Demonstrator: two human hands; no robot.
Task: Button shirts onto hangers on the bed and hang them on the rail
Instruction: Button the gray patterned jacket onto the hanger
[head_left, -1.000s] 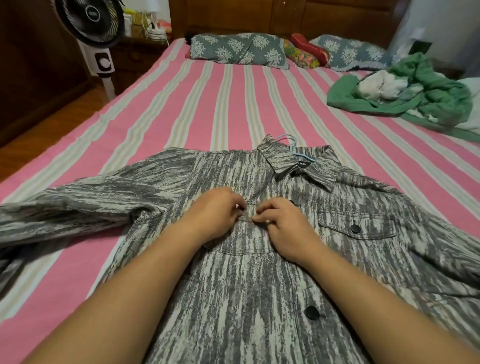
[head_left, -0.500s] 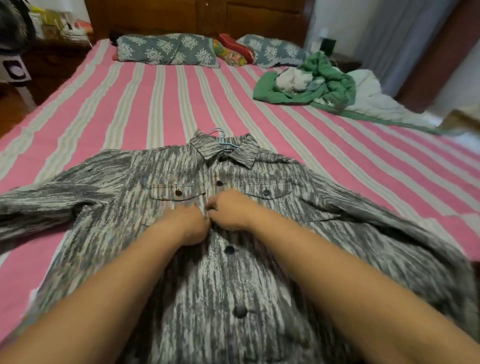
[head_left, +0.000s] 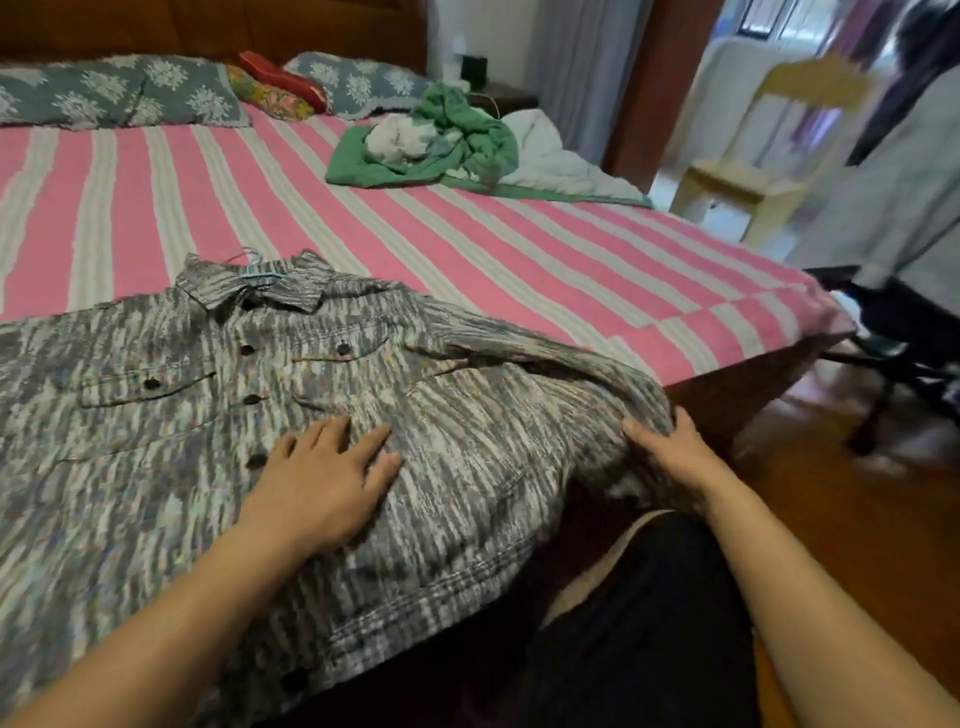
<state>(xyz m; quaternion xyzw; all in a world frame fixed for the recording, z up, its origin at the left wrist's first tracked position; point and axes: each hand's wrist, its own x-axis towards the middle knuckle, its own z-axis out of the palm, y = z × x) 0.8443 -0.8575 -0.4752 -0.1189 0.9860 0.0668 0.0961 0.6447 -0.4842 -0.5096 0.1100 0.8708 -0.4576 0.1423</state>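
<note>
A grey streaked shirt (head_left: 171, 415) is lying front-up across the lower left of the frame on the pink-and-white striped bed (head_left: 467, 249), its collar pointing toward the pillows (head_left: 114, 93) at the upper left. A light blue hanger (head_left: 257, 270) is poking out at the collar, and the dark buttons down the front are looking fastened (the lowest ones are too blurred to judge).

The left hand (head_left: 327, 478) is lying flat on the shirt's chest just right of the button line, fingers straight and spread, holding nothing. The right hand (head_left: 670, 447), right of centre at the bed's edge, is gripping the bunched end of the shirt's sleeve, thumb on top and fingers tucked under the cloth.

A heap of green and white clothes (head_left: 441, 140) is sitting at the upper centre, well apart from the shirt. A blurred pale wooden chair (head_left: 769, 166) is standing at the upper right.
</note>
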